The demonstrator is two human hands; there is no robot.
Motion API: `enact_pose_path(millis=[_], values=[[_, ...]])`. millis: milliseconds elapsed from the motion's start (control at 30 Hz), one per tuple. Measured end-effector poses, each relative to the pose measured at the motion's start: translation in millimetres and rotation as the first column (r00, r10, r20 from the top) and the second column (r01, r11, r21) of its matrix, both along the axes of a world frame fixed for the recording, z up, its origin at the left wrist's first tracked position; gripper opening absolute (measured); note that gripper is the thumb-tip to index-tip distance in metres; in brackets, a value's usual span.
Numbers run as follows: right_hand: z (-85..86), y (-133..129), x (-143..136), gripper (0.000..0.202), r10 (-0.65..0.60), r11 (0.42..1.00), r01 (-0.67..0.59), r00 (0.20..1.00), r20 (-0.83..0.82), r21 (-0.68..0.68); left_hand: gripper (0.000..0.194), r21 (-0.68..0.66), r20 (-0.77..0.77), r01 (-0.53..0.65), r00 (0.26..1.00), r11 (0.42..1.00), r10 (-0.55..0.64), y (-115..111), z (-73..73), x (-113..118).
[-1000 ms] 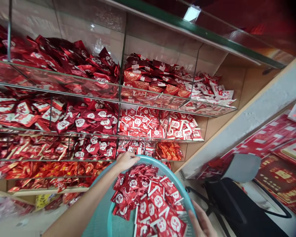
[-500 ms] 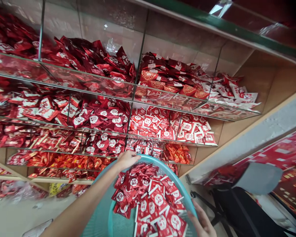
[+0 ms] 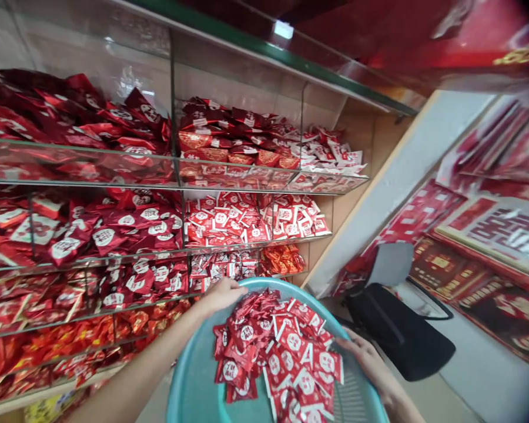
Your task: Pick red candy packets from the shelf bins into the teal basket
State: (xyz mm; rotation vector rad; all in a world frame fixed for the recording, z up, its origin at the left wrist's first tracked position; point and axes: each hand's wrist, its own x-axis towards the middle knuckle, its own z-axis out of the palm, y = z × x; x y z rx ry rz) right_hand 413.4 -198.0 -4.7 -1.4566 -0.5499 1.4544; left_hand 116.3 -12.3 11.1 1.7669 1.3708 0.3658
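Gripping one basket (image 3: 193, 371) with both hands, well apart: my left hand (image 3: 223, 294) was clamped on the far-left rim, my right hand (image 3: 364, 355) on the right rim. Two packet types inside, too overlapped to count. Dark red packets (image 3: 247, 333) with white emblems sat left; white-edged packets (image 3: 306, 382), brighter red, sat right and nearer me. Basket was teal, round, perforated wall, some bare floor showing. It sat right in front of me, near the shelving (image 3: 377, 141), which carried at least four tiers of red stock (image 3: 127, 226). One chair (image 3: 399, 329) stood to the right. Basket mouth faced up; rim was round with its near edge cut off, so couldn't call a long axis. Packets pointed every which way.
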Motion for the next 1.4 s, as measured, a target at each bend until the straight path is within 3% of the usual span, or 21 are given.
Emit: enact_pose_path(millis=[167,333,433,500,600,767,867,967,1067,1167,1233,1267,1300,1367,1400], values=[[-5.6,5.3,31.7,0.057,0.104,0.993,-0.107,0.993,0.053,0.055,0.034,0.062,-0.010,0.060,0.998,0.996,-0.060,-23.7,-8.6,8.0],[-15.1,12.1,34.5,0.059,0.123,0.992,-0.123,0.989,0.087,-0.001,0.025,0.085,-0.068,-0.045,0.996,0.995,0.051,-50.2,-13.2,2.7],[-10.4,17.4,33.7,0.059,0.162,0.987,-0.161,0.982,0.100,-0.019,0.034,0.088,0.037,-0.100,0.995,0.991,0.097,-58.9,-23.8,-2.8],[-5.5,25.0,32.5,0.058,0.199,0.980,-0.198,0.974,0.112,-0.027,0.042,0.060,0.113,-0.140,0.985,0.988,0.133,-57.8,-32.4,-7.7],[-1.4,44.8,27.5,0.061,0.257,0.966,-0.259,0.959,0.116,-0.001,0.031,-0.022,0.238,-0.089,0.967,0.996,0.092,-47.7,-40.3,-16.9],[-0.6,87.8,20.9,0.061,0.377,0.918,-0.391,0.914,0.154,0.074,0.020,-0.178,0.366,-0.052,0.923,0.983,0.116,-32.5,-37.2,-32.2],[13.4,111.7,24.9,0.058,0.435,0.881,-0.466,0.864,0.253,0.077,0.017,-0.244,0.399,-0.070,0.902,0.967,0.166,-32.8,-35.6,-36.5],[50.4,133.5,25.5,0.049,0.404,0.831,-0.542,0.742,0.535,0.125,0.020,-0.267,0.421,-0.094,0.884,0.959,0.204,-35.0,-35.6,-35.0],[103.4,152.1,6.5,0.038,0.142,0.776,-0.580,0.543,0.827,0.247,0.019,-0.248,0.429,-0.096,0.881,0.964,0.198,-35.5,-33.7,-29.9],[150.4,170.2,-37.1,0.027,0.014,0.600,-0.757,0.334,0.942,0.259,0.017,-0.234,0.416,-0.100,0.889,0.967,0.192,-34.8,-31.9,-25.1],[169.6,186.0,-73.5,0.023,-0.134,0.500,-0.849,0.123,0.983,0.174,0.016,-0.200,0.424,-0.094,0.889,0.975,0.173,-34.2,-32.8,-22.8],[175.1,195.8,-91.6,0.023,-0.186,0.481,-0.870,0.018,0.982,0.107,0.016,-0.185,0.430,-0.091,0.888,0.979,0.164,-34.0,-34.0,-21.8],[178.3,206.7,-108.5,0.024,-0.220,0.498,-0.866,-0.086,0.972,0.036,0.017,-0.174,0.436,-0.093,0.885,0.980,0.161,-33.8,-35.7,-20.9],[179.6,231.3,-137.0,0.024,-0.240,0.651,-0.757,-0.277,0.930,-0.057,0.019,-0.173,0.430,-0.105,0.886,0.979,0.171,-33.6,-39.5,-19.3],[178.7,243.9,-147.8,0.026,-0.236,0.691,-0.721,-0.298,0.925,-0.056,0.019,-0.178,0.418,-0.114,0.890,0.977,0.180,-33.5,-41.2,-18.6]])
